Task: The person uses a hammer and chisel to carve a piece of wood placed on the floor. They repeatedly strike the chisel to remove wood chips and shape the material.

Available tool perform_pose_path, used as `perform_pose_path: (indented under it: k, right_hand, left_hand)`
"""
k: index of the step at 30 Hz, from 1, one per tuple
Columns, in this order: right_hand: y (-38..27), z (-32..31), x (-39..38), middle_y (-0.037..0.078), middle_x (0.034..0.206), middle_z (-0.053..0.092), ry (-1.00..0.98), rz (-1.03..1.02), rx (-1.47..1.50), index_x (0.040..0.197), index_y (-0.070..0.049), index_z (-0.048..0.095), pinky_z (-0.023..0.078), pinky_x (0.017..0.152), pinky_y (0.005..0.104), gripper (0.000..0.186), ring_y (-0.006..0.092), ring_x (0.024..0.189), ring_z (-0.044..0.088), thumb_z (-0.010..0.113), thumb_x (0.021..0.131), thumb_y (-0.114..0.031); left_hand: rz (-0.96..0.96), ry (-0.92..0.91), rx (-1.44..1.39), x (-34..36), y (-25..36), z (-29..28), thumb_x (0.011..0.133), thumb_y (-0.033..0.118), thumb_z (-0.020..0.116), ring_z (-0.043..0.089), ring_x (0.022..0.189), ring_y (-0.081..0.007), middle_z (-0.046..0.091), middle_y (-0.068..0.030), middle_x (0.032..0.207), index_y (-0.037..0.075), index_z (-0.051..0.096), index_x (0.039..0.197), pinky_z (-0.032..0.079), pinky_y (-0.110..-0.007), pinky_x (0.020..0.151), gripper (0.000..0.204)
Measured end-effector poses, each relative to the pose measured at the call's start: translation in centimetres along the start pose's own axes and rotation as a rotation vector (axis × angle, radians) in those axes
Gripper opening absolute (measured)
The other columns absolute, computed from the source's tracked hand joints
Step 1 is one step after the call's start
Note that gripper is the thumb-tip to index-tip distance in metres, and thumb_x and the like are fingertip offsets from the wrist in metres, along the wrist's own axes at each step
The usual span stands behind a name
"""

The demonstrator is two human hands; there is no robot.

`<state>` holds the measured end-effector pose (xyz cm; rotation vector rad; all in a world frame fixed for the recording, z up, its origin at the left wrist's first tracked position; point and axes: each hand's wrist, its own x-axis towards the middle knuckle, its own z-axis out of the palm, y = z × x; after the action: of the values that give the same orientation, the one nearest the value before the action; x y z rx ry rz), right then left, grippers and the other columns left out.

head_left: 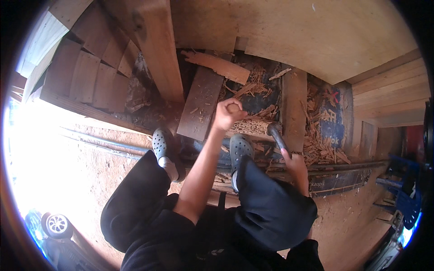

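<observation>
My left hand [224, 116] is closed round an upright tool with a round tan end [233, 108], just above a crumbled, pitted board [251, 128]; the tool's lower part is hidden. My right hand [295, 165] grips a hammer [276, 135] by its handle, the dark head lying by the pitted board's right end. A dark brown plank [199, 104] lies left of my left hand, and a lighter plank [294, 108] runs behind the hammer. A loose reddish board [217, 65] rests across the back, with splinters [253, 83] around it.
A wooden post [158, 54] and stacked panels [86, 77] stand left, a large plywood sheet [316, 36] above. Splinters [325, 153] pile right. My clogged feet [242, 151] straddle the work. A wheeled item [56, 226] is lower left, blue objects [402, 189] at the right edge.
</observation>
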<state>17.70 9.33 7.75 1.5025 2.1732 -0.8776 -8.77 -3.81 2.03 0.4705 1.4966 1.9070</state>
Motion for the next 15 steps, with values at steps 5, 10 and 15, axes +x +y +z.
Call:
perform_pose_path:
  k: [5,10,15]
  right_hand:
    - [-2.0,-0.6,1.4,0.033,0.095,0.061,-0.048,0.032,-0.213,0.092,0.008,0.065,0.046,0.084,0.0477,0.075,0.045,0.098,0.059,0.045,0.085,-0.064]
    - [-3.6,-1.3,1.4,0.032,0.099,0.06,-0.076,0.035,-0.285,0.093,0.008,0.065,0.045,0.086,0.0471,0.076,0.0438,0.1,0.059,0.044,0.085,-0.065]
    - [-5.5,-2.0,1.8,0.032,0.095,0.062,-0.084,0.056,-0.353,0.091,0.008,0.066,0.045,0.085,0.0451,0.077,0.0418,0.098,0.061,0.044,0.085,-0.065]
  left_hand:
    - [0.205,0.045,0.751,-2.4,-2.3,8.0,0.066,0.019,0.069,0.062,0.068,-0.0357,0.064,-0.0158,0.072,0.008,0.064,0.08,0.052,-0.039,0.062,0.019]
    - [0.164,0.023,0.759,-2.5,-2.6,9.0,0.064,0.024,0.07,0.063,0.067,-0.0342,0.064,-0.0147,0.07,0.009,0.065,0.078,0.051,-0.041,0.061,0.022]
    - [0.087,0.004,0.526,-2.2,-1.0,5.5,0.062,0.022,0.076,0.06,0.059,-0.0195,0.062,-0.0084,0.064,0.008,0.066,0.077,0.048,-0.034,0.058,0.023]
